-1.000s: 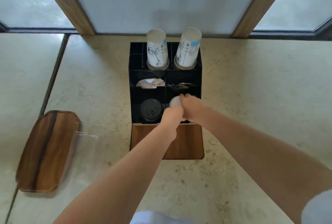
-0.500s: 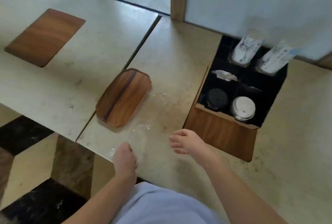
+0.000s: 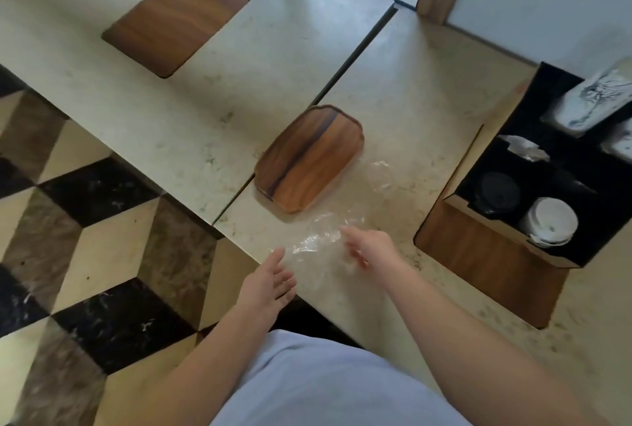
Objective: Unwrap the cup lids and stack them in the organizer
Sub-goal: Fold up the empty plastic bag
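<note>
A clear plastic wrapper (image 3: pixel 326 237) lies crumpled on the counter near its front edge, below a wooden tray. My left hand (image 3: pixel 268 280) hovers at the counter's edge with fingers spread, just left of the wrapper. My right hand (image 3: pixel 367 244) is over the wrapper's right side, fingers extended; whether it touches the plastic is unclear. The black organizer (image 3: pixel 478 166) with a wooden front stands at the right. A stack of white lids (image 3: pixel 550 222) sits in its front right compartment and black lids (image 3: pixel 499 193) in the front left.
A wooden tray (image 3: pixel 307 159) lies beside the wrapper. A wooden inset (image 3: pixel 174 20) sits in the far counter. Paper cups (image 3: pixel 591 101) stand upside down at the organizer's back, napkins (image 3: pixel 525 148) in its middle row. Checkered floor lies to the left.
Both hands left the white lids in the organizer and came down to the wrapper at the counter's front edge. The view swung left. My left hand's fingers have spread.
</note>
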`<state>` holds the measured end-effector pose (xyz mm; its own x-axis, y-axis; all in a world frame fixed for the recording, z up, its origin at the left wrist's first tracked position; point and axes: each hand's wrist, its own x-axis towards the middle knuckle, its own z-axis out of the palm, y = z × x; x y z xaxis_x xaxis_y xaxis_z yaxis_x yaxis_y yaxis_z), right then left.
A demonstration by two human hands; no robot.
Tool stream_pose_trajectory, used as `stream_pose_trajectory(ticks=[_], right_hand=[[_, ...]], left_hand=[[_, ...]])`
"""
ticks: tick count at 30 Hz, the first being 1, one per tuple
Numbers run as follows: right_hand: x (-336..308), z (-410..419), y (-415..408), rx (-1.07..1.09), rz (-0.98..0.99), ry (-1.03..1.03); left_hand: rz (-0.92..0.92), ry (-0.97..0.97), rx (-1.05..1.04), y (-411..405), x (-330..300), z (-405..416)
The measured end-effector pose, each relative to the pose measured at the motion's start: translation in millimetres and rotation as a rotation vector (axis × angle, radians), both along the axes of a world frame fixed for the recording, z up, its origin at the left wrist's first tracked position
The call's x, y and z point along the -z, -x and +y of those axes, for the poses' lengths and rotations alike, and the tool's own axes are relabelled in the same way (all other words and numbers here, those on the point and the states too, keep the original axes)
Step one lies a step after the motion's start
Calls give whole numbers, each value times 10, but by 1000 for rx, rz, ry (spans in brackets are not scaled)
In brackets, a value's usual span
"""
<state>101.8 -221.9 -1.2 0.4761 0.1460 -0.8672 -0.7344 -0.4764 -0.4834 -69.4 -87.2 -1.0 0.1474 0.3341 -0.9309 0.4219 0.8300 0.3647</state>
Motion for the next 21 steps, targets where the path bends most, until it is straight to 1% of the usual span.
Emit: stream_pose_trajectory(ticks=[3, 6, 9, 11, 12, 13, 14, 16, 17, 18, 19, 20, 21], right_hand=[[1, 7, 42, 61, -28, -43], [-42, -97, 112, 189, -21, -93], [-159, -329, 244, 247, 6, -128], [-287, -552, 357, 202, 72, -143], [-365, -684, 416, 138, 63, -130], [-440, -824, 467, 46, -20, -89], [-518, -961, 498, -55, -187, -21], [-732, -1187, 461, -164, -632, 108], [-860, -1261, 396, -189, -816, 118], [-988, -1322, 307, -225, -951, 110], [-1113, -1367, 189, -273, -1028, 93], [-1232, -1403, 62, -315, -1041, 72], [-1348, -1425, -58, -344, -1011, 49]], left_hand=[[-55, 30, 121, -60, 11, -8], [-109, -40, 174, -195, -5, -82], [-146, -246, 261, -351, -135, -129], [-147, -447, 411, -457, -295, -142], [-148, -573, 512, -511, -392, -143], [-170, -697, 614, -570, -500, -140], [-219, -813, 711, -636, -625, -137], [-361, -1017, 922, -826, -898, -139], [-441, -1089, 1035, -941, -1034, -151], [-523, -1137, 1146, -1066, -1174, -177], [-601, -1163, 1255, -1199, -1326, -216], [-670, -1167, 1356, -1332, -1476, -269], [-726, -1154, 1439, -1461, -1620, -333]])
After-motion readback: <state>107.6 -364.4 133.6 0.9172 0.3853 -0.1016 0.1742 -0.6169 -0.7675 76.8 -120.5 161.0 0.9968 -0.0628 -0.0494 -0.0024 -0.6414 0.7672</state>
